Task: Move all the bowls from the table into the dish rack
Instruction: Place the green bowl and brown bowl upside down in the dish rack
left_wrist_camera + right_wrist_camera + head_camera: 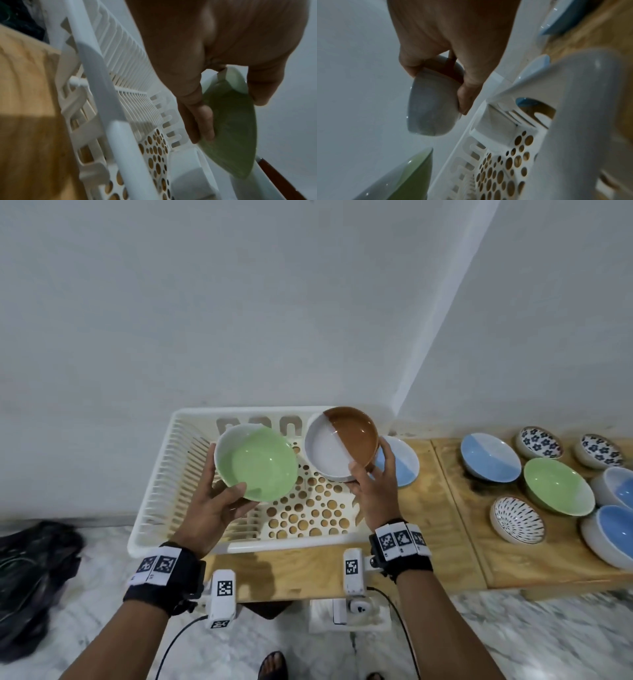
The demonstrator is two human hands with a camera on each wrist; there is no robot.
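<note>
Green bowl (257,463) gripped by left hand (212,505), brown-white bowl (342,441) by right (375,491) (both tilted toward wearer)

The green bowl (257,465) and brown-and-white bowl (342,442) look like glossy glazed ceramic. Below the hands, the dish rack (161,474) is smooth white plastic; the bench (442,529) is grainy bare wood.

The dish rack (164,508) sits at the left end of the tabletop (445,542); one bowl (402,463) lies just beside its right side, the other bowls (558,491) grouped farther right.
</note>
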